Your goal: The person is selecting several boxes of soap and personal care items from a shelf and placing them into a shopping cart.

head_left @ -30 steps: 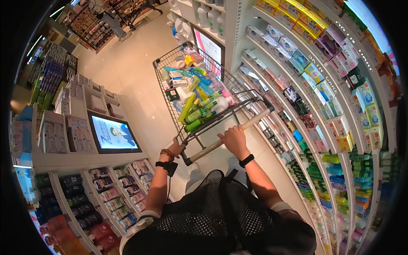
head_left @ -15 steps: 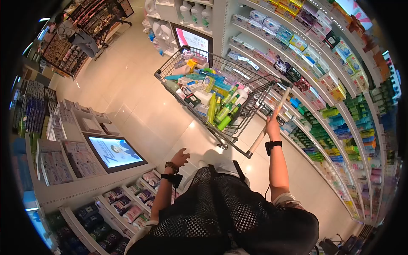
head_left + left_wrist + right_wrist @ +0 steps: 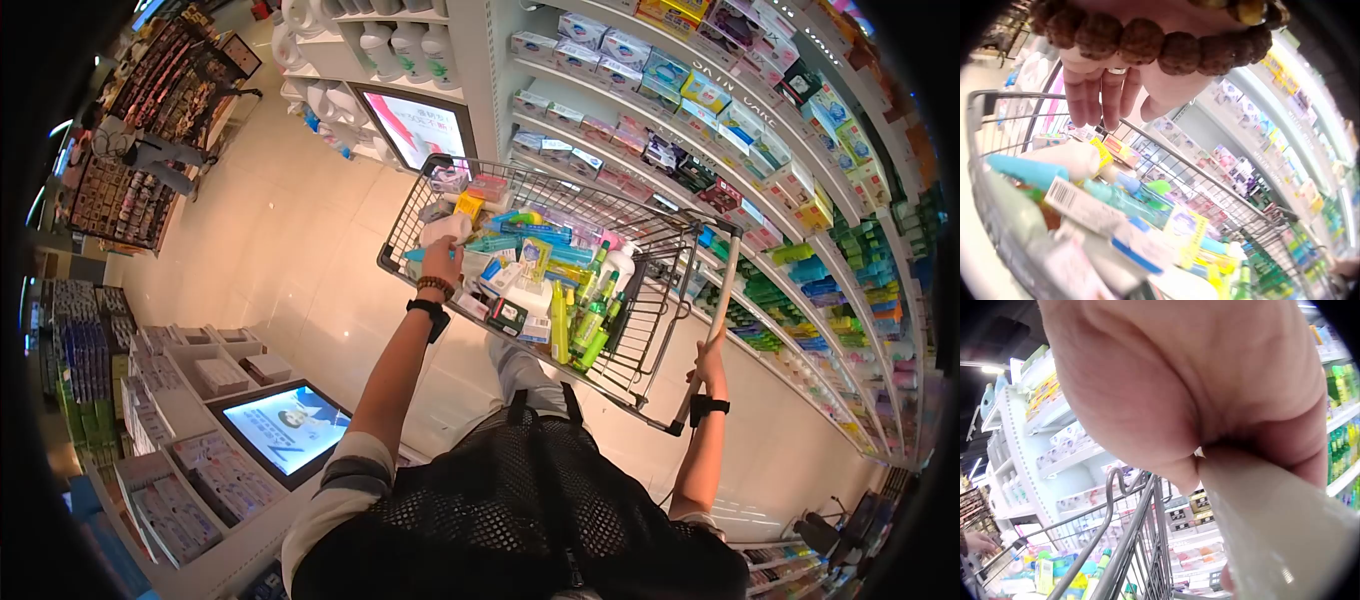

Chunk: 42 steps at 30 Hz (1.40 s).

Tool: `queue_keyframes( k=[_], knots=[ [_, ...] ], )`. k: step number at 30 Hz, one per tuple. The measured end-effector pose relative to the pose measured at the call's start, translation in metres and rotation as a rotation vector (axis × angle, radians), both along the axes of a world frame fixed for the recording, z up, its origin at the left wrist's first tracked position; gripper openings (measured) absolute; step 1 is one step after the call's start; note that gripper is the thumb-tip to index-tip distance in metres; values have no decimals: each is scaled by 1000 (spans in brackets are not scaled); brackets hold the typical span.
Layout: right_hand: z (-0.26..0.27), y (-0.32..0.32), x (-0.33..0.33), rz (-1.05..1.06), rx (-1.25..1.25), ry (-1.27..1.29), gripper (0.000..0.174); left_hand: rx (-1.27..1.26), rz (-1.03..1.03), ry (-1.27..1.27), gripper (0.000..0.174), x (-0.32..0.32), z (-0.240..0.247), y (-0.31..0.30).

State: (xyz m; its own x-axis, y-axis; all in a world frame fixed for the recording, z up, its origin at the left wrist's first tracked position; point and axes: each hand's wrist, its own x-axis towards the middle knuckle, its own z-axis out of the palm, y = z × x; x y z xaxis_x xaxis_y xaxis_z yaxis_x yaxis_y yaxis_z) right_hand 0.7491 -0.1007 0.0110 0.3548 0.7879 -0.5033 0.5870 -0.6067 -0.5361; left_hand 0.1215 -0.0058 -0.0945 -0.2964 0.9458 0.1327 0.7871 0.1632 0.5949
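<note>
My left hand (image 3: pixel 442 262) is over the far left end of the shopping cart (image 3: pixel 660 335), beside a pale bottle (image 3: pixel 445 230). In the left wrist view the fingers of this hand (image 3: pixel 1104 94) extend over the goods, holding nothing; below them lie the pale bottle (image 3: pixel 1069 157), a light blue tube (image 3: pixel 1025 170) and a white box with a barcode (image 3: pixel 1085 203). Green bottles (image 3: pixel 590 325) lie toward the handle end. My right hand (image 3: pixel 710 365) grips the cart's pale handle (image 3: pixel 724 285); the right wrist view shows that hand (image 3: pixel 1197 381) wrapped round the handle (image 3: pixel 1272 519).
Shelves of boxed goods (image 3: pixel 620 70) rise beyond the cart, next to a lit screen (image 3: pixel 418 125). At the left stands a low display with another screen (image 3: pixel 288 425). A person (image 3: pixel 150 150) is by a rack at the upper left. Tiled floor (image 3: pixel 270 240) lies between.
My left hand has gone from the cart's handle end, through the air, to above the goods. The cart has swung round to the right, its handle still gripped by my right hand.
</note>
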Motion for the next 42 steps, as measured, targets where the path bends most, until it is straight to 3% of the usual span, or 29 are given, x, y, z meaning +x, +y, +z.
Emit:
queue_keyframes(
  k=[2,3,5,6,9,10,11,13,15,17,18,20,21,23,24,25,27,29,31,32,33,34,35,37,38,39,41,42],
  knots=[
    [2,27,36,-19,-24,3,71,-73,8,110,57,30,-20,92],
    [6,34,44,-35,-42,-5,71,-91,-10,104,57,42,-21,119],
    [12,41,44,-81,-37,-27,69,-512,128,-13,68,53,-31,163],
    [15,39,39,-88,-33,-69,68,-531,75,21,78,51,-44,175],
    [-1,28,36,-92,43,-143,68,-599,113,133,79,54,-46,176],
    [-26,19,52,-74,93,-308,65,-572,120,50,79,49,-59,179],
    [-27,13,56,-93,82,-310,65,-580,99,55,79,43,-64,179],
    [-33,24,42,-91,266,-500,64,-617,-103,29,78,18,-58,182],
    [-3,41,15,-208,164,-445,64,-689,-138,-1,75,7,-19,172],
    [24,61,-26,-300,-119,-927,70,-647,-194,31,69,1,41,171],
    [33,72,-40,-304,-130,-1070,66,-650,-208,35,69,-5,67,169],
    [39,100,-70,-304,295,-964,57,-395,-402,-506,63,-25,115,157],
    [68,126,-119,-307,407,-725,49,-401,-416,-505,63,-29,140,149],
    [117,162,-223,-200,512,-1,46,-262,-603,-1022,66,-33,186,136],
    [98,176,-257,-74,533,386,46,-278,-627,-1024,66,-37,205,135],
    [126,187,-314,5,474,752,46,-217,-758,-1005,69,-39,220,137],
    [145,198,-391,157,408,1115,47,-145,-916,-997,72,-46,236,146],
    [174,213,-436,314,374,918,48,-31,-1018,-705,74,-60,245,153],
    [167,231,-446,446,339,788,49,-24,-1058,-755,81,-73,250,161],
    [170,228,-449,443,350,775,49,-157,-1065,-952,87,-78,259,165],
    [173,225,-449,442,228,952,59,-289,-1043,-1147,94,-84,268,165],
    [176,224,-451,436,98,1125,71,-228,-1057,-1367,87,-84,276,165],
    [184,219,-462,450,96,1117,71,-211,-1054,-1370,87,-83,278,167],
    [203,202,-495,328,345,1372,101,-363,-781,-1392,66,-81,281,172],
    [206,201,-504,240,366,1286,109,-359,-796,-1260,47,-78,277,175],
    [202,200,-510,258,364,1281,109,-341,-792,-1264,47,-82,274,173],
    [192,199,-517,163,575,1120,93,-610,-589,-1297,39,-88,279,166],
    [192,197,-520,76,617,1095,79,-570,-664,-1373,40,-89,284,159]
  ],
)
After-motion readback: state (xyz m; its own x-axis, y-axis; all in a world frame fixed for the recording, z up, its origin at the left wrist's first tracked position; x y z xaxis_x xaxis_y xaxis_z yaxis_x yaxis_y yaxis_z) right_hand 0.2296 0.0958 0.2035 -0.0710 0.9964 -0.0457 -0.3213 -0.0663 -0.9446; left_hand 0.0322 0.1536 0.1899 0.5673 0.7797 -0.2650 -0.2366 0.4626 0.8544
